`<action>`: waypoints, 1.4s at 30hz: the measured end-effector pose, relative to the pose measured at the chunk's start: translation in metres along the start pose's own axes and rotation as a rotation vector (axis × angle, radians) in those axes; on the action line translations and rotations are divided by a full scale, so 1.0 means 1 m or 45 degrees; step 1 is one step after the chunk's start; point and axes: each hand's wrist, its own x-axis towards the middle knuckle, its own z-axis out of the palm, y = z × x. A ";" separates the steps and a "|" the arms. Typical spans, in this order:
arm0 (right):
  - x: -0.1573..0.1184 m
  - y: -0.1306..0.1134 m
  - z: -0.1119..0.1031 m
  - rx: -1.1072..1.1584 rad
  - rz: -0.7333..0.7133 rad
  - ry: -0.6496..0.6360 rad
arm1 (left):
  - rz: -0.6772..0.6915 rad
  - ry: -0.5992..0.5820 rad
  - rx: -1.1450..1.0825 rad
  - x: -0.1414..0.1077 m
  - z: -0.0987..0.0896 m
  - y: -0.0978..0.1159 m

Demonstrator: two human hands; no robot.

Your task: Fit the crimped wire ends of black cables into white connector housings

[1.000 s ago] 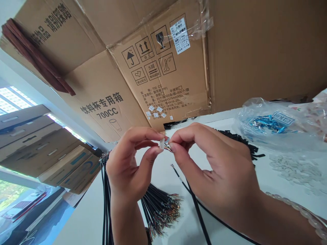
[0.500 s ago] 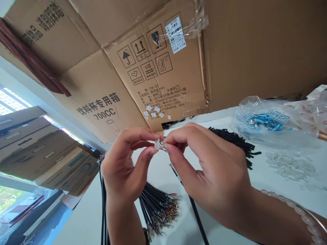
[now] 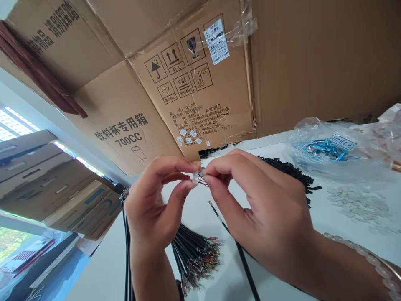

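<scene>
Pinching a small white connector housing (image 3: pixel 194 177) between thumb and forefinger, the left hand (image 3: pixel 153 200) holds it up, just beside the right hand (image 3: pixel 263 205). The right thumb and forefinger press together on thin coloured wires (image 3: pixel 202 181) at the housing's edge; the remaining fingers of both hands curl inward. A beaded bracelet (image 3: pixel 360 259) circles the right wrist. Below the hands, a single black cable (image 3: pixel 241 255) runs across a white table (image 3: pixel 94 271), beside a bundle of black cables (image 3: pixel 194 257) with fanned, coloured wire ends. More black cables (image 3: pixel 127 251) hang behind the left wrist. Farther right lie a scattered heap of black tubing pieces (image 3: pixel 290 171), a clear plastic bag (image 3: pixel 326 150) holding blue metallic pieces, and a spread of translucent white pieces (image 3: pixel 357 207). Beyond everything, a large cardboard carton (image 3: pixel 194 83) printed "700CC" fills the top, with flat stacked boxes (image 3: pixel 53 188) at left.
</scene>
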 end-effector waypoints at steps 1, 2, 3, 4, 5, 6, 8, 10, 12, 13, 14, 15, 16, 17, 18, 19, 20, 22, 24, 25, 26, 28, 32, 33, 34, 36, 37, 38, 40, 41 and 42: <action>0.000 0.000 0.000 -0.012 0.004 0.002 | -0.001 -0.005 -0.012 0.000 0.000 0.000; -0.001 0.000 0.000 -0.018 -0.002 0.003 | 0.000 -0.011 -0.027 0.000 0.000 0.001; -0.001 0.000 0.000 -0.025 -0.004 0.007 | -0.005 -0.012 -0.042 0.000 0.000 0.001; -0.001 -0.001 0.001 -0.027 -0.009 0.008 | -0.005 -0.010 -0.058 -0.001 -0.001 0.001; -0.001 -0.001 0.001 -0.032 -0.010 0.010 | -0.004 -0.007 -0.070 -0.001 -0.001 0.001; -0.001 -0.001 0.001 -0.036 -0.007 0.010 | -0.004 -0.004 -0.075 -0.001 -0.001 0.001; -0.001 0.000 0.002 -0.043 -0.002 0.007 | 0.000 -0.008 -0.066 -0.001 -0.001 0.002; 0.000 0.000 0.001 -0.044 -0.004 -0.001 | -0.003 -0.016 -0.055 -0.001 -0.001 0.001; 0.001 0.001 0.001 -0.042 -0.011 -0.003 | -0.005 -0.016 -0.051 -0.001 0.000 0.001; 0.001 0.001 0.000 -0.035 -0.018 -0.005 | -0.003 -0.014 -0.049 -0.001 0.000 0.001; 0.001 0.001 0.000 -0.027 -0.021 -0.006 | -0.002 -0.008 -0.044 -0.001 0.000 0.000; 0.001 0.002 0.000 -0.020 -0.019 -0.008 | -0.006 -0.003 -0.040 -0.001 0.000 0.000; 0.001 0.002 0.000 -0.018 -0.013 -0.010 | -0.010 0.004 -0.041 -0.001 0.001 -0.001; 0.001 0.002 0.000 -0.022 -0.012 -0.010 | -0.008 0.007 -0.043 -0.001 0.001 -0.001; 0.001 0.002 0.000 -0.030 -0.017 -0.005 | 0.002 0.005 -0.043 -0.001 0.001 -0.001; 0.001 0.002 0.000 -0.042 -0.019 0.003 | 0.010 -0.002 -0.039 -0.001 0.001 -0.002; 0.001 0.002 0.001 -0.045 -0.025 0.005 | 0.015 -0.006 -0.029 -0.001 0.000 -0.002; 0.000 0.002 0.000 -0.026 -0.031 0.000 | 0.014 -0.008 -0.001 -0.001 0.000 -0.003; 0.000 0.001 0.000 -0.002 -0.026 -0.012 | -0.005 -0.007 0.018 -0.001 0.000 -0.003; 0.001 0.002 -0.001 0.005 -0.030 -0.017 | -0.003 -0.004 0.025 0.000 0.000 -0.003; 0.001 0.002 -0.001 0.009 -0.038 -0.019 | 0.002 -0.002 0.034 0.000 0.001 -0.003; 0.002 0.003 -0.001 0.017 -0.046 -0.037 | 0.003 -0.002 0.052 0.001 0.001 -0.002; 0.004 0.004 -0.001 0.021 -0.045 -0.040 | -0.005 -0.031 0.053 0.001 0.001 0.000; 0.004 0.004 -0.001 0.025 -0.044 -0.038 | 0.011 -0.035 0.052 0.001 0.001 0.000; 0.004 0.004 -0.001 0.034 -0.039 -0.033 | 0.024 -0.037 0.055 0.001 0.001 0.000; 0.003 0.003 0.000 0.049 -0.013 -0.029 | 0.021 -0.034 0.064 0.000 0.000 0.001; 0.002 0.003 0.000 0.050 -0.002 -0.017 | 0.001 -0.032 0.066 -0.001 0.000 0.001; 0.002 0.003 0.000 0.041 0.007 -0.004 | -0.023 -0.035 0.070 -0.001 0.000 0.002; 0.001 0.004 0.001 0.003 0.021 0.022 | -0.052 -0.042 0.094 -0.002 0.001 0.003; 0.001 0.005 0.002 -0.020 0.024 0.036 | -0.049 -0.048 0.117 -0.002 0.002 0.004; 0.001 0.006 0.002 -0.039 0.030 0.050 | -0.034 -0.049 0.143 -0.002 0.003 0.005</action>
